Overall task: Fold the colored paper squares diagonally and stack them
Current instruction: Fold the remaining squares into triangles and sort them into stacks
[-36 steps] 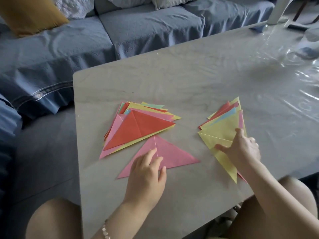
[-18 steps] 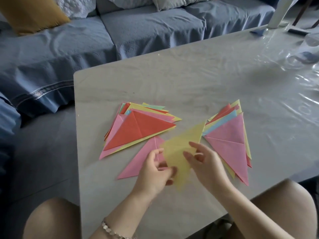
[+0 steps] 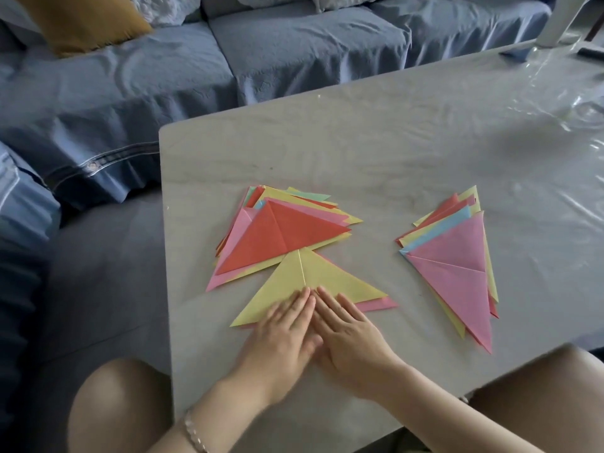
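A yellow paper triangle (image 3: 330,277) lies flat on the table near me, covering a pink triangle (image 3: 382,303) whose edge peeks out at the right. My left hand (image 3: 284,335) and my right hand (image 3: 346,331) press side by side on the yellow triangle's near edge, fingers straight. Behind it sits a fanned stack of folded triangles topped by a red one (image 3: 284,237). To the right lies a second pile with a pink triangle (image 3: 454,266) on top.
The grey table (image 3: 392,152) has a clear plastic cover, shiny at the right. A blue sofa (image 3: 196,70) with a mustard cushion (image 3: 85,21) stands behind. My knees are at the table's near edge. A white post (image 3: 560,21) stands at the far right.
My right hand took the yellow triangle off the right pile, carried it left with both hands, and it now lies flat on the pink triangle. A pink sheet now tops the right pile.
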Available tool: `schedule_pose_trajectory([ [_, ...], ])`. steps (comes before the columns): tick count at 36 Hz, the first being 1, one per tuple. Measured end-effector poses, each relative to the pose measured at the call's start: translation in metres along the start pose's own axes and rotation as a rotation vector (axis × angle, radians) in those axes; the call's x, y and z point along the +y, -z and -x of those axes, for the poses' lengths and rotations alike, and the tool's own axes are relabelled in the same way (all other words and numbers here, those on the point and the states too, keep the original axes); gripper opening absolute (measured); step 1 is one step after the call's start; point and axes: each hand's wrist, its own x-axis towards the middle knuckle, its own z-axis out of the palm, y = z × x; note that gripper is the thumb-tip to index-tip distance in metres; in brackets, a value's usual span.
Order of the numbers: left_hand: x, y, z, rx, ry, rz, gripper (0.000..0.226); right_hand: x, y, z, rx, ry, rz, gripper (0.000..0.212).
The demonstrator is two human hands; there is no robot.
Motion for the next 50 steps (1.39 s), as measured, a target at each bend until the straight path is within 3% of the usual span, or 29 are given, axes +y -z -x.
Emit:
schedule_pose_trajectory([
  [3, -0.001, -0.011, 0.010, -0.116, 0.031, -0.077, 0.072, 0.006, 0.003, 0.004, 0.005, -0.018, 0.049, 0.061],
  [7, -0.020, -0.016, 0.026, -0.132, 0.075, -0.135, 0.074, 0.023, 0.013, 0.017, -0.023, -0.136, 0.044, 0.071],
  [14, -0.034, -0.012, 0.045, -0.220, 0.193, -0.156, 0.080, 0.057, 0.016, 0.041, 0.008, -0.244, 0.128, 0.066],
  [18, -0.022, -0.006, 0.039, -0.124, 0.219, -0.129, 0.104, 0.061, 0.015, 0.038, 0.158, -0.197, 0.071, 0.062],
  [21, -0.010, 0.005, 0.028, -0.084, 0.333, -0.030, 0.120, 0.078, 0.029, 0.032, 0.419, -0.369, -0.179, 0.029],
  [23, -0.003, 0.011, 0.020, -0.004, 0.316, -0.033, 0.089, 0.096, 0.043, 0.031, 0.505, -0.606, -0.220, 0.013],
  [25, 0.003, 0.016, 0.010, 0.096, 0.269, -0.005, 0.056, 0.112, 0.056, 0.031, 0.363, -0.888, -0.210, 0.036],
  [28, 0.015, 0.016, -0.002, 0.123, 0.205, 0.039, 0.043, 0.125, 0.063, 0.029, 0.122, -1.116, -0.206, 0.061],
  [31, 0.023, 0.013, -0.008, 0.083, 0.189, 0.092, 0.034, 0.130, 0.066, 0.027, 0.093, -1.152, -0.270, 0.067],
  [38, 0.019, 0.002, -0.011, 0.039, 0.181, 0.047, 0.029, 0.130, 0.068, 0.030, 0.222, -1.144, -0.450, 0.070],
  [44, 0.023, 0.008, -0.010, 0.072, 0.166, 0.081, 0.036, 0.138, 0.077, 0.025, 0.123, -1.234, -0.513, 0.077],
  [50, 0.023, 0.012, -0.011, 0.068, 0.160, 0.065, 0.043, 0.149, 0.074, 0.033, 0.315, -1.247, -0.559, 0.053],
])
